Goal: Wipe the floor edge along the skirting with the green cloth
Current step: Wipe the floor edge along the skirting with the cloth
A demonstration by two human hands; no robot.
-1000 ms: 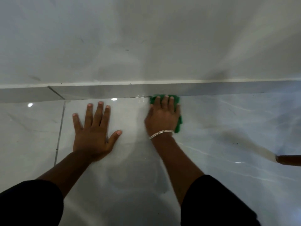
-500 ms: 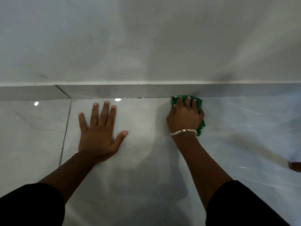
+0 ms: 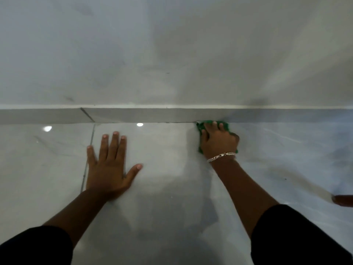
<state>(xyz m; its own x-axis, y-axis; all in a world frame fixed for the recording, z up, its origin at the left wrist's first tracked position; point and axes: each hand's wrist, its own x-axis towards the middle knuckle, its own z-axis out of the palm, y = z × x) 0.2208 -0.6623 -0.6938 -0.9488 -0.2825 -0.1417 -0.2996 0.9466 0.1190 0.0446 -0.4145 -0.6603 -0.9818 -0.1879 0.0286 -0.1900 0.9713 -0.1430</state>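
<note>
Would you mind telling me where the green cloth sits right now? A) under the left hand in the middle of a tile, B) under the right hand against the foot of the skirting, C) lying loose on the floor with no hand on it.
B: the right hand presses the green cloth flat where floor meets skirting.

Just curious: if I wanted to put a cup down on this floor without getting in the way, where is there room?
Bare tile lies between the left hand and right hand, and right of the green cloth below the skirting. Crowded only under the hands.
</note>
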